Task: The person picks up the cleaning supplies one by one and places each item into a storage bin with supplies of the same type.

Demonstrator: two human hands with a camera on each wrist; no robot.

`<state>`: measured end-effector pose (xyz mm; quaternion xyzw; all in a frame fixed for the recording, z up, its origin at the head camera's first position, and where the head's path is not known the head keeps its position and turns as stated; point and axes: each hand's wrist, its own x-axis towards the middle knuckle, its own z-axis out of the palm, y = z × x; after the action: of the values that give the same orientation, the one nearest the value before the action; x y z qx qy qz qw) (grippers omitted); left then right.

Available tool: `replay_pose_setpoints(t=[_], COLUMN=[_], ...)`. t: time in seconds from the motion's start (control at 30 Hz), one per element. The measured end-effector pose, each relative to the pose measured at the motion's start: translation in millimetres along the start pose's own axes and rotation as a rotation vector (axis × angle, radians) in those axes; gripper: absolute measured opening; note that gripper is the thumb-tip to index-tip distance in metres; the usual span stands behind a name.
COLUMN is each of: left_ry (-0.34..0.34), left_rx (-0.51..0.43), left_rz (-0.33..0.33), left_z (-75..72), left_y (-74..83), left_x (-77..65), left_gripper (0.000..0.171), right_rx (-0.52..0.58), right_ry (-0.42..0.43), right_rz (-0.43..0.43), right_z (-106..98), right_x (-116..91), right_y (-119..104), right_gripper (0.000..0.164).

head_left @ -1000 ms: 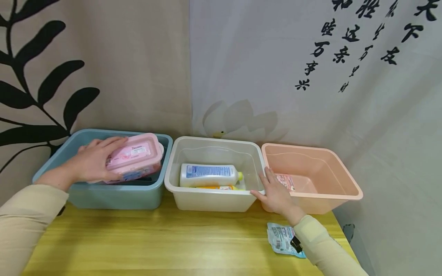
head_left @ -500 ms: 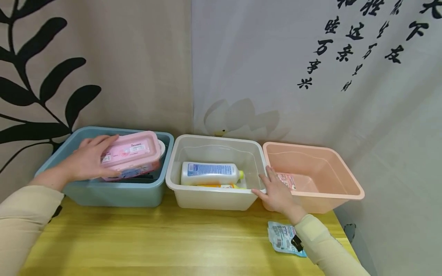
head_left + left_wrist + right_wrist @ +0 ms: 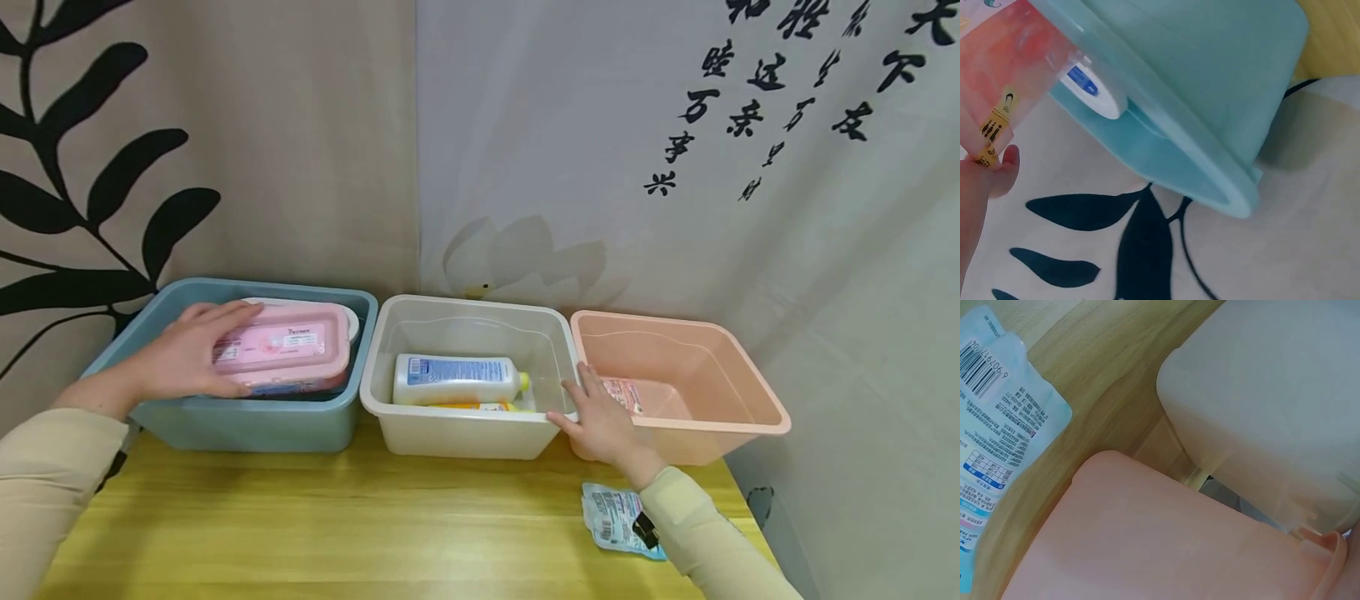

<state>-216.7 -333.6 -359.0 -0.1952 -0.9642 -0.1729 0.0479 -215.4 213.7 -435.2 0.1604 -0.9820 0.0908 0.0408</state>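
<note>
"Head view: how does the left hand (image 3: pixel 193 354) lie?"
"Palm down, it grips a pink pack (image 3: pixel 296 343) by the left end, thumb nearside."
"And the right hand (image 3: pixel 602 423)?"
"Fingers spread, it rests across adjoining rims of the white bin (image 3: pixel 457 436) and peach bin (image 3: pixel 686 447)."
"The pack?"
"In the mouth of the blue bin (image 3: pixel 251 427), label up, long axis running left to right."

A wood-grained table (image 3: pixel 337 533) is carrying a blue bin (image 3: pixel 247 429), a white bin (image 3: pixel 457 435) and a peach bin (image 3: pixel 690 446) in a row; a light-blue pouch (image 3: pixel 611 521) is lying in front.
</note>
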Motion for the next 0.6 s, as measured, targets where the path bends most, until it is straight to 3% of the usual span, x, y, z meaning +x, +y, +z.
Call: replay_pose_setpoints(t=[0.23, 0.6], left_ry=[-0.091, -0.112], left_rx=[0.028, 0.028], left_rz=[0.021, 0.001], left_z=[3.1, 8.5], left_y=[5.8, 0.8], left_x=[9.1, 10.5], left_gripper=[0.108, 0.107], right_rx=[0.013, 0.008], right_ry=[-0.003, 0.008], right_rz=[0.006, 0.000], right_z=[0.3, 2.6], right_x=[-1.1, 0.1], right_y=[-0.1, 0.7], right_gripper=[0.067, 0.067])
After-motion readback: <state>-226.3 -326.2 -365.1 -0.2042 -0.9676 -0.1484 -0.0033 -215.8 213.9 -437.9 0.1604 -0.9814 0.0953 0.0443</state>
